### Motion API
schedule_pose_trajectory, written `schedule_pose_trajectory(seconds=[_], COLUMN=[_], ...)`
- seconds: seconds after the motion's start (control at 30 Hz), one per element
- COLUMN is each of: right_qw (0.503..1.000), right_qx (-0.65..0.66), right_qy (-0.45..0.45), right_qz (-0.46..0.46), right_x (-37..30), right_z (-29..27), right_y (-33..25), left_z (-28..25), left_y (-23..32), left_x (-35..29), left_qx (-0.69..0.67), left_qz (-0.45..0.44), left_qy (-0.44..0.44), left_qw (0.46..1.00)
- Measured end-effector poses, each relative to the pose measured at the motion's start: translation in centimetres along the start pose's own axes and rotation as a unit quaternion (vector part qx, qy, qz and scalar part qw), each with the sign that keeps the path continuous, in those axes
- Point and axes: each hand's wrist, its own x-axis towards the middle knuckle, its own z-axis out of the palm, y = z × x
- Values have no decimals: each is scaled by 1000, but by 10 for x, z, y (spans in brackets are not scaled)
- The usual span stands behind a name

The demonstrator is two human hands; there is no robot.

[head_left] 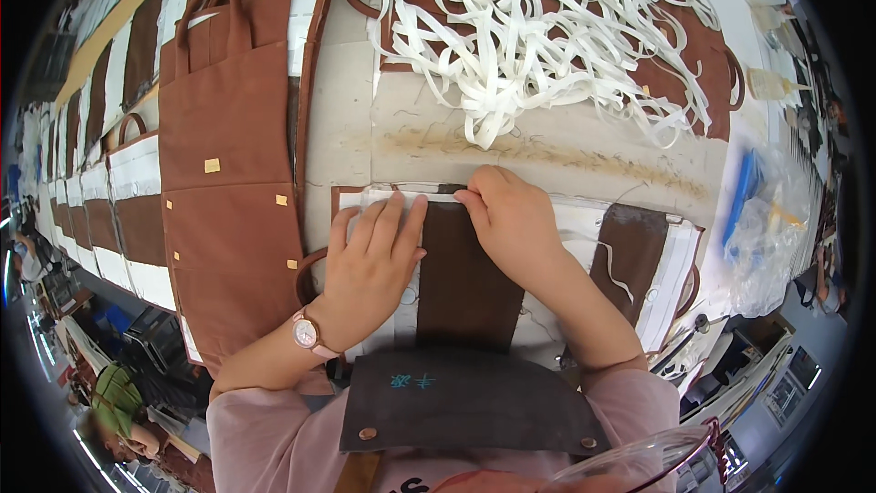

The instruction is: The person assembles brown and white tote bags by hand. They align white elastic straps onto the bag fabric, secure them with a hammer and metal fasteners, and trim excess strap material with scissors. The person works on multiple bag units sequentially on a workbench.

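A bag panel (470, 274) lies in front of me, white with dark brown bands and a reddish-brown edge. Along its far edge runs a narrow white strip (442, 197). My left hand (370, 251) rests flat on the panel, fingers stretched out and their tips on the strip. Just to its right, my right hand (513, 219) is closed, thumb and curled fingers pinching the strip at the panel's edge. The fingers hide part of what they grip. A loose thin white cord (619, 265) lies on the panel's right part.
Beyond the panel, a tangled heap of white tape (538, 27) covers brown bag pieces (703, 64). Stacked brown bags with handles (228, 119) lie at left, beside a row of more panels (137, 210). Clear plastic bags (771, 237) and a small bottle (774, 86) are at right.
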Motion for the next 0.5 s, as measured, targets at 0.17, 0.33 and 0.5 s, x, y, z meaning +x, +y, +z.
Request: schedule_pose_trajectory(seconds=[0.17,0.33,0.5], right_qw=[1000,1000,1000], right_qx=[-8,-7,-8], right_qy=[0,12,8], right_qz=[-16,-9,-3], right_x=[-1,-2,0], right_z=[0,5,4], right_y=[3,3,1], left_z=[-4,-5,-5], left_y=[0,3,4], left_x=[6,10,14], left_qx=[-1,6,2], left_qz=[4,5,0], left_qy=[-24,-24,-29], left_qw=[1000,1000,1000])
